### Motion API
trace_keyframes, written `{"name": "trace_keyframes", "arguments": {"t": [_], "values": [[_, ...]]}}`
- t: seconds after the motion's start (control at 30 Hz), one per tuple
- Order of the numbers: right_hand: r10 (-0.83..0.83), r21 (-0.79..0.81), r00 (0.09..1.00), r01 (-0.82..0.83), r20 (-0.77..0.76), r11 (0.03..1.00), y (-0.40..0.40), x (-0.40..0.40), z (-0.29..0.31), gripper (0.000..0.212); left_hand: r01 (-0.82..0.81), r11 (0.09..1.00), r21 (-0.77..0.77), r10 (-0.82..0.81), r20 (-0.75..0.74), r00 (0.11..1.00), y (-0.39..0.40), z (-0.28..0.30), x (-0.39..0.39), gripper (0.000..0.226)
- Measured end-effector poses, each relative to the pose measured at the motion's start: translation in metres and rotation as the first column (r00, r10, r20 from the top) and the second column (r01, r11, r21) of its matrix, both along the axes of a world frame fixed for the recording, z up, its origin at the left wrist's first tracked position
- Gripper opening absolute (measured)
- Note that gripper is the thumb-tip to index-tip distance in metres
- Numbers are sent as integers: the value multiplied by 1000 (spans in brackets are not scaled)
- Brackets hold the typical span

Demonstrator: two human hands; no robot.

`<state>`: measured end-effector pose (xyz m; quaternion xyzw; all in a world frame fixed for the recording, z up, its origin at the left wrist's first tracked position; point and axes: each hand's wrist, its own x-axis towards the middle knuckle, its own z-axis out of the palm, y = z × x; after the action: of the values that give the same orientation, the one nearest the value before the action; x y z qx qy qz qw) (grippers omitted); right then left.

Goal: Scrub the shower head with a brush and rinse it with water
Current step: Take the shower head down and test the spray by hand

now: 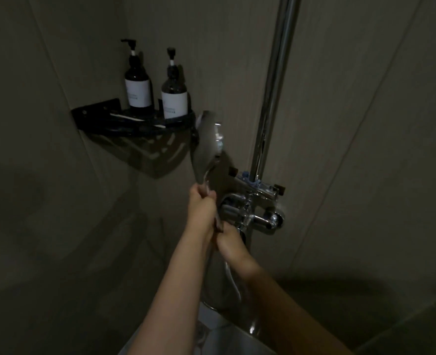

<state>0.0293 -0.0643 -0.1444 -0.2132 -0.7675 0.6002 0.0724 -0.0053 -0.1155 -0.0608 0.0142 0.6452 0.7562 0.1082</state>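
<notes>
Below the black corner shelf [134, 124], both bare arms reach up and away from the camera toward the far wall. The left hand [202, 201] is raised higher, its fingers curled round the neck of the shower head [206, 134] just under the head itself, knuckles toward the camera. The right hand [231, 242] sits lower and slightly right, touching the left wrist; its fingers appear wrapped round the lower part of the handle, though the dim light and blur hide exactly how they lie.

The shower head stands nearly upright, tilted a little to the left, its grey rounded back turned to the camera and its chrome rim catching light on the right edge. Its top lies just beside the shelf's right end. From under the hands a chrome hose [233, 280] drops toward the near edge.

Right of the hands, the chrome mixer valve [255, 213] is fixed to the wall, with a chrome riser pipe [275, 85] rising from it out of view. On the shelf stand two dark pump bottles [138, 83] with white labels.
</notes>
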Motion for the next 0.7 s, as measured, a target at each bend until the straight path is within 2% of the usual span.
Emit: {"name": "trace_keyframes", "arguments": {"t": [0.07,0.13,0.17,0.23,0.27,0.33,0.4,0.43,0.5,0.57,0.7], "values": [[28,-75,999,-24,43,997,0,0,1,29,84,996,42,-84,-12,996,-7,2,-5,22],[26,-76,998,-22,54,997,1,-2,1,24,133,987,93,-130,-36,991,-15,2,-3,24],[41,-54,998,-38,44,998,-1,-4,2,20,151,982,113,-146,-51,988,-18,1,-2,23],[48,15,999,-48,15,999,0,-4,-3,26,142,982,123,-131,-91,987,-23,-3,-1,24],[-25,65,1000,25,-7,998,3,-2,-8,31,116,986,121,-103,-108,989,-25,-5,-2,24],[-312,158,948,318,-64,935,14,5,-21,30,59,990,131,-42,-125,991,-28,-8,-5,24],[-552,77,834,549,26,832,25,12,-34,26,15,989,144,2,-121,993,-33,-9,-11,27],[-581,21,805,583,118,812,31,12,-40,31,-1,989,148,19,-119,993,-35,-9,-13,29],[-481,-29,840,504,251,863,37,9,-50,37,-27,989,143,44,-119,992,-39,-9,-15,33],[-375,-2,875,394,308,919,42,4,-55,35,-55,990,131,72,-126,989,-42,-9,-15,33],[-299,83,867,290,398,953,57,-3,-62,33,-94,978,185,120,-135,984,-49,-9,-14,22]]}}
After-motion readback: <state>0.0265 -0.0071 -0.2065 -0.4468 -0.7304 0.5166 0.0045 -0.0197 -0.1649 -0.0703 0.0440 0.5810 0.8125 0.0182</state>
